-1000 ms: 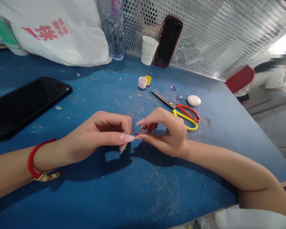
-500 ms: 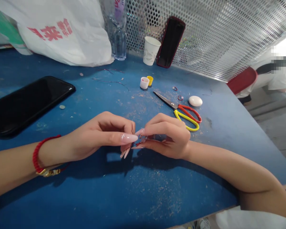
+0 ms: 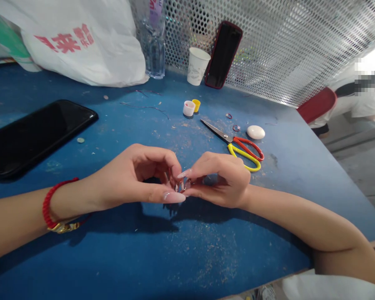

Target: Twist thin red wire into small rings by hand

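Observation:
My left hand (image 3: 140, 177) and my right hand (image 3: 220, 177) meet low over the blue table, fingertips nearly touching. Between them is a small red cord ring (image 3: 187, 183) with a shiny clear piece on it, mostly hidden by fingers and long pale nails. The thumb and finger of my right hand pinch it from the right. From the left, my left hand closes on it with curled fingers, its thumb stretched along the near side. Just beyond my right hand lie scissors (image 3: 226, 137) with one red and one yellow handle.
Two more small red rings (image 3: 236, 128) and a white egg-shaped object (image 3: 256, 132) lie by the scissors. Behind stand white and yellow caps (image 3: 189, 108), a paper cup (image 3: 198, 66), a propped phone (image 3: 223, 54), a bottle (image 3: 155, 54) and a plastic bag (image 3: 90, 54). Another phone (image 3: 40, 135) lies left.
My left thumb has moved down and slightly right, and the left fingers have curled up around the far side of the ring. My right hand keeps its pinch, almost unmoved.

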A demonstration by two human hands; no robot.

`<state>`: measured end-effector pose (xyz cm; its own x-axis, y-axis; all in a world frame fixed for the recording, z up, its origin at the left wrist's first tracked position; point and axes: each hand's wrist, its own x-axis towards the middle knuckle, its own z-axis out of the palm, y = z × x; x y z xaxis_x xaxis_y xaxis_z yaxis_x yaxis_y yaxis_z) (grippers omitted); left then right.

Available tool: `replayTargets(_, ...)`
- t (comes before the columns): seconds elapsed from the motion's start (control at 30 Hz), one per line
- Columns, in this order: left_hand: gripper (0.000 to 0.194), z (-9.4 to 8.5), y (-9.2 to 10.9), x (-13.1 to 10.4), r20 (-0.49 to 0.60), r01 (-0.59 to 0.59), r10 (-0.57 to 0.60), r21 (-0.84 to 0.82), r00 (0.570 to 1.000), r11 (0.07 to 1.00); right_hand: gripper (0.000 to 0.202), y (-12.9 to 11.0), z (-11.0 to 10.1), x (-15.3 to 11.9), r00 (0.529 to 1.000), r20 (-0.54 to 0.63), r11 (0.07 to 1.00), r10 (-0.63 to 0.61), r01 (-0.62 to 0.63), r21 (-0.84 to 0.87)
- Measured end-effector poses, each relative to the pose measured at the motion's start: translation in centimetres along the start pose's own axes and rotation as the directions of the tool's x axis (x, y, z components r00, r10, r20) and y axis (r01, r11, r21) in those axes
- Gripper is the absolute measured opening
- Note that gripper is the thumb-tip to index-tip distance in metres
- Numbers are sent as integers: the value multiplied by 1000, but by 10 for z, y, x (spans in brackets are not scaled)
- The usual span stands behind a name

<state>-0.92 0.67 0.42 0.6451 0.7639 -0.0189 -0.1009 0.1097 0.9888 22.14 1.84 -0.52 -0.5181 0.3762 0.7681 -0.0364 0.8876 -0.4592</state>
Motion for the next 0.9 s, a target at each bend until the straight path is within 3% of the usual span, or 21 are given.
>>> replayTargets(0.43, 18, 6, 0, 5, -140, 33, -41, -53, 989, 998, 21, 2, 1, -2, 999, -45, 999, -10, 8, -36)
replayTargets(0.8, 19, 8, 0, 2, -279, 9, -28, -68, 960, 998, 34, 5, 1, -4, 994, -27, 995, 102, -102, 4)
replayTargets(0.9, 21, 9, 0, 4, -266, 22, -29, -28, 963, 999, 37, 2, 2, -2, 992, -15, 991, 128, -129, -40)
